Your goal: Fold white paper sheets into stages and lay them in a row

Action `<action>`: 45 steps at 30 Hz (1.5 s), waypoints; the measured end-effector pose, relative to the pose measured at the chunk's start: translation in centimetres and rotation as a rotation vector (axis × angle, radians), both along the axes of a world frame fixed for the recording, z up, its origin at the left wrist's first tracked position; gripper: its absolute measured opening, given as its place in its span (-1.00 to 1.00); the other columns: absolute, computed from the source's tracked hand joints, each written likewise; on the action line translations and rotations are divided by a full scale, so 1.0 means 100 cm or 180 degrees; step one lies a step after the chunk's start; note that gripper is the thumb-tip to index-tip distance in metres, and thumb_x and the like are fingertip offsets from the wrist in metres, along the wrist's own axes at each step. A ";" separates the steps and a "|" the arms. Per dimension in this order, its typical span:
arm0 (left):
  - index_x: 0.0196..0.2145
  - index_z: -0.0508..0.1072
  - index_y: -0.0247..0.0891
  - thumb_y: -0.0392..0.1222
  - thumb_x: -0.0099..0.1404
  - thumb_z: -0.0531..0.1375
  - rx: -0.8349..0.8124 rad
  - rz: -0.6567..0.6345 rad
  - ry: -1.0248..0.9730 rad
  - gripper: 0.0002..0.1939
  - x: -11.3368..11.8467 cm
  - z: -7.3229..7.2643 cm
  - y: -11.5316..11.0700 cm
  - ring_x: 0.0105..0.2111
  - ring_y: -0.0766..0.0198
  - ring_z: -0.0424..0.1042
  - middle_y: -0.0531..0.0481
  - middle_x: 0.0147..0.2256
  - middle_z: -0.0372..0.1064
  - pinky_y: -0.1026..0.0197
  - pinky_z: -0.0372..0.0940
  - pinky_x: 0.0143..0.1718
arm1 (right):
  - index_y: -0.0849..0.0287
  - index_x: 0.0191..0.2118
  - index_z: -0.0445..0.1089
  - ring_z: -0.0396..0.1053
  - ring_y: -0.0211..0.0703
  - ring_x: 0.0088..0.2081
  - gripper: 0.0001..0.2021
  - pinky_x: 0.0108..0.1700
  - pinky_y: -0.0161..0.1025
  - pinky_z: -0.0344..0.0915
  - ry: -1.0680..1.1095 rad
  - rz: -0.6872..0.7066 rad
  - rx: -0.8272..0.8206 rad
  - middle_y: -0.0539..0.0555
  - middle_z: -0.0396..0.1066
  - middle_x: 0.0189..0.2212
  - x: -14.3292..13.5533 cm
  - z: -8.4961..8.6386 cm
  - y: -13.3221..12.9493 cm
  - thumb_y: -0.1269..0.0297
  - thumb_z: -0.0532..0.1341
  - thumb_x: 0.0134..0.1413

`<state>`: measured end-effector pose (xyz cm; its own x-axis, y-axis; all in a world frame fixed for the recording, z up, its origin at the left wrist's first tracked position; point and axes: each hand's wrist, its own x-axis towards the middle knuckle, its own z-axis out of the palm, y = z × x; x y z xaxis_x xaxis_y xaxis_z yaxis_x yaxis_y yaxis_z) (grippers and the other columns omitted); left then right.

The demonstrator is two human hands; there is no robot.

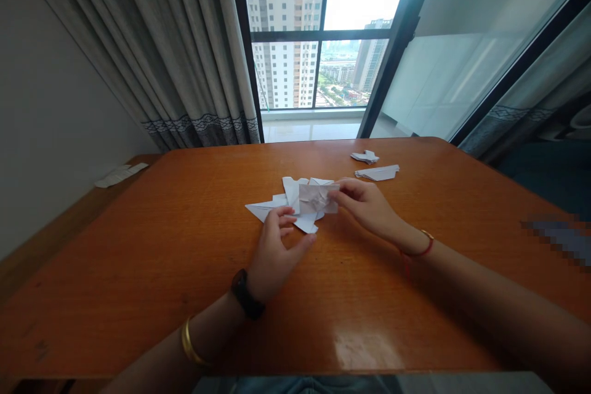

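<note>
Both hands pinched a small creased paper piece (317, 196) just above folded white papers (289, 206) mid-table (184, 258) (orange wood): left hand (277, 252) fingertips at its lower-left, right hand (367, 206) gripping its right edge.

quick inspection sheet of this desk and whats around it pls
surface: wooden table, glossy, bare in front
job's things: folded white paper pile at the middle; a crumpled paper piece on top
clutter: two small folded papers further back on the right; paper strip on the left ledge
hands: left hand pinches the pile's near edge; right hand pinches the crumpled piece
cables: nothing seen
surroundings: grey curtain, window with tower blocks outside, glass door at the right
</note>
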<state>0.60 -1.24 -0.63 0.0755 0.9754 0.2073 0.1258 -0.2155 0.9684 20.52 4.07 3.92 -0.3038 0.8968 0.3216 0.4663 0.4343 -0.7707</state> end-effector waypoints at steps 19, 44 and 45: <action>0.13 0.25 -0.31 -0.28 0.31 0.10 -0.2242 -0.0532 -0.2523 -0.57 -0.003 0.013 0.006 0.03 0.00 0.36 -0.29 0.10 0.29 -0.02 0.35 -0.05 | 0.29 -0.21 0.39 0.38 -0.12 -0.32 -0.60 -0.34 -0.27 0.30 -0.1075 -0.1197 -0.0793 0.13 0.42 -0.31 0.014 -0.039 0.095 0.30 0.41 -0.27; 0.10 0.35 -0.33 0.07 0.41 -0.14 -0.2379 -0.1144 -0.2861 -0.46 -0.002 0.015 0.002 -0.19 0.16 0.43 -0.25 0.08 0.30 0.10 0.41 -0.21 | 0.13 -0.07 0.41 0.31 -0.04 0.00 -0.73 0.06 0.05 0.26 -0.0884 0.0576 0.2102 0.14 0.43 -0.08 -0.008 -0.033 -0.056 0.45 0.15 0.11; 0.10 0.35 -0.33 0.06 0.42 -0.14 -0.2403 -0.1115 -0.2864 -0.47 -0.002 0.016 0.002 -0.20 0.16 0.43 -0.25 0.08 0.30 0.11 0.41 -0.22 | 0.13 -0.08 0.42 0.32 -0.04 -0.01 -0.73 0.05 0.05 0.26 -0.0908 0.0560 0.2121 0.13 0.44 -0.09 -0.009 -0.033 -0.057 0.45 0.15 0.10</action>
<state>0.44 -1.07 0.93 0.4796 0.8290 -0.2877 -0.6044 0.5498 0.5766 19.66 -1.59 0.63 -0.5779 0.4698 0.6673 0.4894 0.8539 -0.1774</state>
